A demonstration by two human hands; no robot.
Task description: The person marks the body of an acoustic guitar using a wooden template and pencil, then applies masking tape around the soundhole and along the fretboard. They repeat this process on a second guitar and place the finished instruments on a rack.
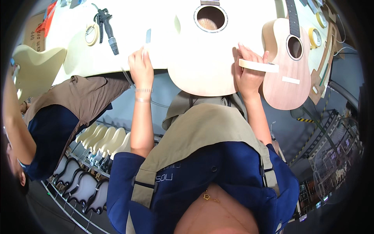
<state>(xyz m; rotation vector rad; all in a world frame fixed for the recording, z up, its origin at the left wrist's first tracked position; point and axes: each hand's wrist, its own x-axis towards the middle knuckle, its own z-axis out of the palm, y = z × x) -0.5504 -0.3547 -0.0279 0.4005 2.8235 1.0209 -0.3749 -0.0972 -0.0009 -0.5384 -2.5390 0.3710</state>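
Observation:
My right hand [249,74] carries a roll of masking tape [258,66], seen nearly edge-on across the fingers. Its fingers are beside the right edge of a pale guitar body [201,73], which lies before me with its round soundhole toward the far side. At the front edge of the white worktable [117,63], my left hand [141,67] has thumb and fingertips together; whether a small thing is pinched there is unclear in the glare. Just beyond those fingertips lies a narrow grey strip [148,35].
A smaller guitar [287,79] with a white patch lies at right. An air blow gun [106,27] and a tape roll [92,34] lie at left; more tape rolls [315,38] sit far right. A co-worker [55,125] with a guitar body [38,67] stands at left. Racked bodies [102,139] are behind.

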